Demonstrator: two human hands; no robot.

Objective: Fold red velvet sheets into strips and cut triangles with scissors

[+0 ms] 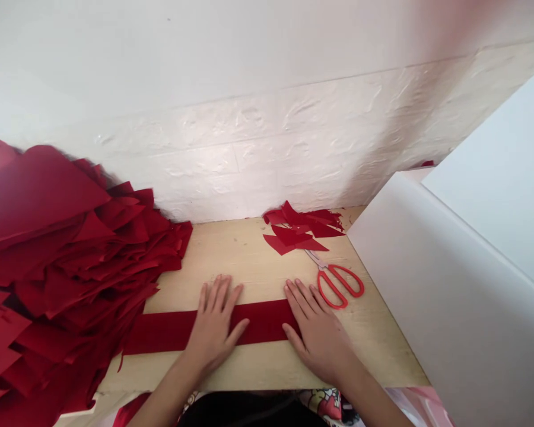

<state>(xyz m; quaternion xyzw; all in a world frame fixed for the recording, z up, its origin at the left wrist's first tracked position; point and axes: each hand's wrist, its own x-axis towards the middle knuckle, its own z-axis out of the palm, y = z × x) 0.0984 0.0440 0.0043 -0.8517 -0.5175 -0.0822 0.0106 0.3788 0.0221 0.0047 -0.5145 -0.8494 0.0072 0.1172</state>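
A dark red strip of fabric (262,323) lies flat across the wooden table, its left end reaching the large red pile. My left hand (216,326) rests palm down on the strip's middle, fingers spread. Over the strip's right end lies my right hand (314,332), also flat with fingers stretched out. Just beyond the right hand are scissors (338,284) with red handles, their blades pointing away and the tips partly under red scraps (298,228). Neither hand grips anything.
A tall heap of red fabric pieces (93,255) covers the left side of the table (231,249). Behind stands a white brick-patterned wall (249,160). On the right, a large white panel (449,284) borders the table.
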